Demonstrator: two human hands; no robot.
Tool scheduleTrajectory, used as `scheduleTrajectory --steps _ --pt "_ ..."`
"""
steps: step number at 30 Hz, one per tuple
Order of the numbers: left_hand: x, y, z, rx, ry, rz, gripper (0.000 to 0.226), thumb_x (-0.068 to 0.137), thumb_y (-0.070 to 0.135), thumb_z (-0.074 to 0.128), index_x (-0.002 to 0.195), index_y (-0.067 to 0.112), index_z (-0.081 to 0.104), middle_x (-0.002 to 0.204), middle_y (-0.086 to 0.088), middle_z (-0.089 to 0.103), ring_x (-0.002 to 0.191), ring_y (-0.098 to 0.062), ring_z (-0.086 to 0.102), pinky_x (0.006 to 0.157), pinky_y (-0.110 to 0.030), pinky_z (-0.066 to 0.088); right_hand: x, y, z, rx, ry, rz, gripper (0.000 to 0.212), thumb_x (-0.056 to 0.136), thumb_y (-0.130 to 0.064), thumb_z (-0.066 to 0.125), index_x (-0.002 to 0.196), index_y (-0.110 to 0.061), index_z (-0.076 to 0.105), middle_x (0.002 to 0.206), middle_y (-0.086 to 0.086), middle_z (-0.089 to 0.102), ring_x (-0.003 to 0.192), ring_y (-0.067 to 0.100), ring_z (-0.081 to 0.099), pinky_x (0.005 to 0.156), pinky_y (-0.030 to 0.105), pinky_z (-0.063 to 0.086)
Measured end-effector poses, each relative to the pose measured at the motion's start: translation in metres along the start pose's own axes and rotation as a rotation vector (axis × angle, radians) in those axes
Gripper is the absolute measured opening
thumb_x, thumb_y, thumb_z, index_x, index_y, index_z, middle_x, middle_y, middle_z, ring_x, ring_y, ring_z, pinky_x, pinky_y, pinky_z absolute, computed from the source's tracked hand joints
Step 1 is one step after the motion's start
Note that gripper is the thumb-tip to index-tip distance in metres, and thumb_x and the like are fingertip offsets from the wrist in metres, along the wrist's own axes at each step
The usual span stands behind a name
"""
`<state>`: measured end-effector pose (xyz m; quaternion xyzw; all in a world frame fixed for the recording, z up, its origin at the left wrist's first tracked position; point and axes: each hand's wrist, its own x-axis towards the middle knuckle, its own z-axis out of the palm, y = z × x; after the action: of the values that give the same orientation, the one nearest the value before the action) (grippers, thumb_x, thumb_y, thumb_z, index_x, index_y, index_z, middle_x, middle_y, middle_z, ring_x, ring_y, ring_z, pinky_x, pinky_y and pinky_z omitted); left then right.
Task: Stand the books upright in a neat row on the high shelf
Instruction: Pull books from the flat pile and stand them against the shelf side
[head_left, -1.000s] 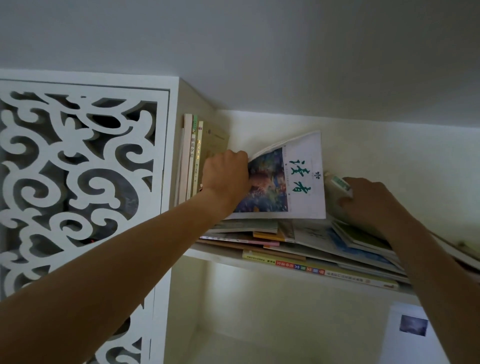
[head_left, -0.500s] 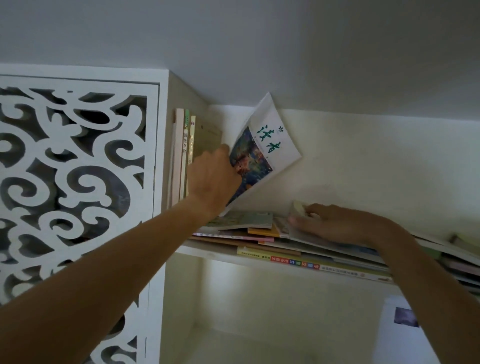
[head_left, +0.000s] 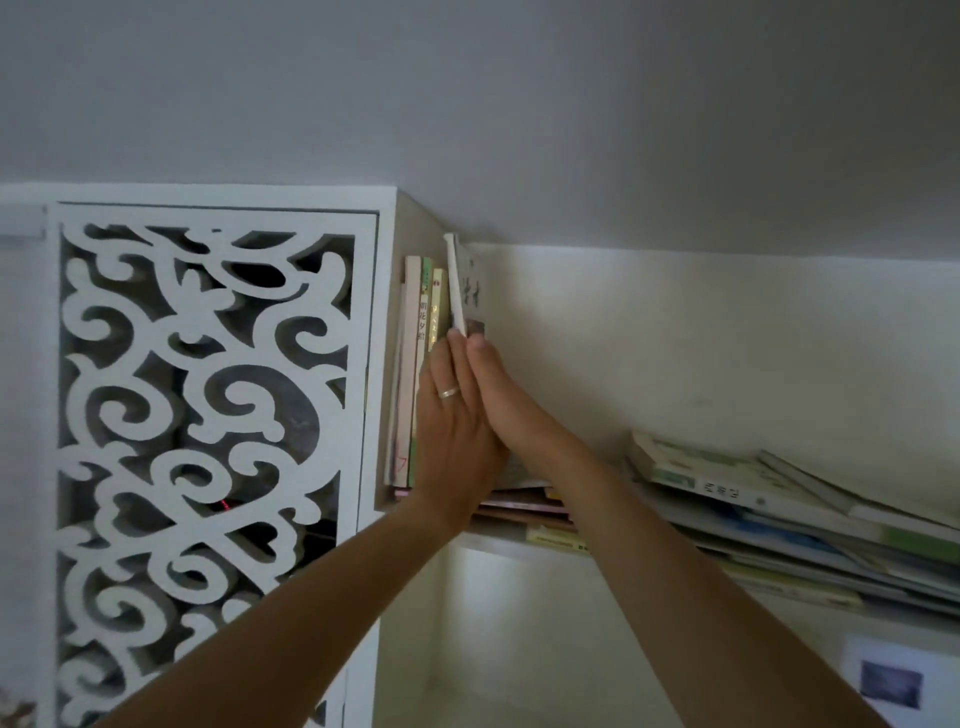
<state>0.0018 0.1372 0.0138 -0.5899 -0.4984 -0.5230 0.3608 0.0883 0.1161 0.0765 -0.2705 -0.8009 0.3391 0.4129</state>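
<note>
A thin white book (head_left: 456, 283) is held upright between the straight fingers of the left hand (head_left: 451, 431) and right hand (head_left: 506, 400), apparently pressed flat, beside 3 standing books (head_left: 423, 364) at the shelf's (head_left: 498, 535) left end. More books (head_left: 779, 499) are stacked flat.

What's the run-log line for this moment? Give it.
white book: near upright beside standing books | left hand, right hand: flat, pressing it between them | flat pile: not yet stood
</note>
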Motion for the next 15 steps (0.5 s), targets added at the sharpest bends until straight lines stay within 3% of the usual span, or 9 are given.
scheduleTrajectory --steps 3,6,8,11,15 --pt "0.000 -0.027 -0.003 0.316 -0.002 0.136 0.068 0.105 0.036 0.033 0.158 -0.004 0.022 0.165 -0.028 0.022 0.154 -0.042 0.020 0.126 -0.055 0.019 0.010 0.007 0.004 0.068 -0.002 -0.068 0.055 0.105 -0.061 0.021 0.155 -0.039 0.030 0.150 -0.015 0.040 0.132 0.002 0.042 0.103 0.023 0.034" --pt "0.004 -0.033 -0.007 0.326 0.058 0.223 0.071 0.102 0.035 0.042 0.159 -0.002 0.023 0.167 -0.023 0.018 0.156 -0.038 0.016 0.126 -0.055 0.019 0.013 0.012 0.004 0.129 0.065 -0.118 0.052 0.106 -0.056 0.026 0.156 -0.039 0.029 0.156 -0.012 0.039 0.140 0.009 0.042 0.095 0.020 0.044" --pt "0.005 -0.033 -0.006 0.324 0.051 0.259 0.072 0.099 0.029 0.048 0.159 -0.002 0.024 0.167 -0.023 0.016 0.157 -0.037 0.013 0.127 -0.054 0.016 0.011 0.017 0.006 0.143 0.092 -0.125 0.052 0.106 -0.057 0.024 0.155 -0.040 0.033 0.153 -0.015 0.043 0.139 0.005 0.043 0.104 0.022 0.042" --pt "0.002 -0.035 0.000 0.283 0.037 0.274 0.066 0.099 0.024 0.052 0.156 -0.003 0.031 0.166 -0.023 0.023 0.157 -0.036 0.012 0.125 -0.056 0.020 0.008 0.025 0.008 -0.018 0.069 -0.104 0.054 0.105 -0.061 0.020 0.157 -0.045 0.025 0.152 -0.017 0.042 0.138 0.002 0.042 0.116 0.030 0.033" --pt "0.000 -0.039 -0.005 0.281 0.023 0.291 0.060 0.100 0.023 0.052 0.153 -0.004 0.039 0.164 -0.022 0.029 0.158 -0.037 0.010 0.127 -0.055 0.015 0.002 0.031 -0.004 -0.351 0.010 0.100 0.061 0.101 -0.069 0.014 0.154 -0.045 0.029 0.152 -0.002 0.050 0.136 0.023 0.052 0.114 0.043 0.039"
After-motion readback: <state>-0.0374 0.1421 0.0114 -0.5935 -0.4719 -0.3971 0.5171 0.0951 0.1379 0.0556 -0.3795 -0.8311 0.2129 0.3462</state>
